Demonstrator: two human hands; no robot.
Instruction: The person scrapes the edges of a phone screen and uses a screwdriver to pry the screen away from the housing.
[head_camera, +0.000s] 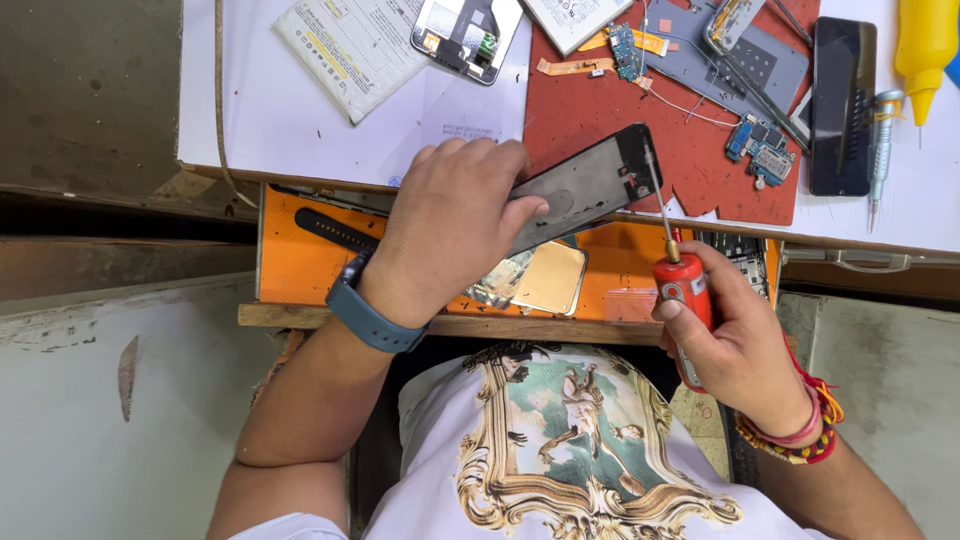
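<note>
The left hand (450, 225) lies palm down, knuckles toward the camera, with its fingers curled over the near end of the dark, flat rectangular phone body (590, 185) and its thumb stretched along that body's lower edge, clamping it. The left wrist, banded by a blue-grey watch strap, sits below and left of the phone body, and the bare forearm runs down and left from there, elbow bent. The right hand (735, 335) lies below and right of the phone body, closed in a fist-like grip, thumb pressed on top, fingers wrapped. Its wrist, ringed by red and yellow threads, bends back toward the lower right.
</note>
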